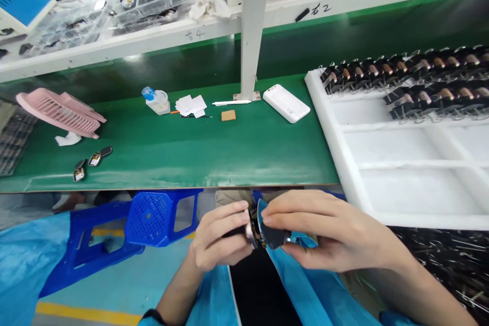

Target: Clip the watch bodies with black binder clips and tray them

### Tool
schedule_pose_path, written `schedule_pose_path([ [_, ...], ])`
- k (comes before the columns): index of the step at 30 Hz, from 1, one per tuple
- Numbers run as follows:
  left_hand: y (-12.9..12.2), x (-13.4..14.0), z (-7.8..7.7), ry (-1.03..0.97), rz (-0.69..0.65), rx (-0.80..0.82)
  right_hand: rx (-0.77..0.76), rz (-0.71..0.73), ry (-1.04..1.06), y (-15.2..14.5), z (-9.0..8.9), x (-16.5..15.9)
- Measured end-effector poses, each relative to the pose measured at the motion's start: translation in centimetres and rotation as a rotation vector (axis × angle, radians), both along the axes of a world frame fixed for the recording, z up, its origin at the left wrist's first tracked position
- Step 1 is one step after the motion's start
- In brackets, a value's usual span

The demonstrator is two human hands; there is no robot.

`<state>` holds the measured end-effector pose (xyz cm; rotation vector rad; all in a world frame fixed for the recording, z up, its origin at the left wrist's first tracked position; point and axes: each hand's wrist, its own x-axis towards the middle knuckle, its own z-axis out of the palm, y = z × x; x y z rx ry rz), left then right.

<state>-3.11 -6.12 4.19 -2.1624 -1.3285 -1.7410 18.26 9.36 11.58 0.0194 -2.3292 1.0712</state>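
Note:
In front of my lap, just below the table's edge, I hold a small rose-gold watch case (251, 235) between the closed fingers of my left hand (219, 234). My right hand (324, 229) pinches a black binder clip (274, 237) right beside the watch case. Whether the clip's jaws are gripping the case is hard to make out. At the right, a white foam tray (332, 147) carries rows of similar watch cases clamped in black binder clips (431, 99).
On the green table (171, 158) lie a pink fan (61, 109), two opened watch pieces (94, 159), a bottle with a blue cap (156, 101), white paper slips (191, 106), a white pen (232, 103) and a white power bank (286, 103). A blue stool (148, 219) stands below left; loose clips (451, 260) lie lower right.

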Motion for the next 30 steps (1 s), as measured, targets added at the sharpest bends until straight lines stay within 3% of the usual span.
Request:
schedule_pose_path([
  [4,0.7,0.9,-0.2,-0.367,-0.092,-0.104,-0.008,0.012,-0.004,0.4,0.0,-0.5],
  [7,0.8,1.3,-0.4,-0.506,-0.156,-0.178,0.014,0.014,-0.052,0.5,0.2,-0.8],
  [19,1.0,1.3,-1.4,-0.662,-0.188,-0.270,0.060,0.072,-0.344,0.7,0.7,-1.4],
  [30,0.7,1.6,-2.9,-0.929,-0.222,-0.362,0.082,-0.001,-0.293,0.0,-0.5,-1.4],
])
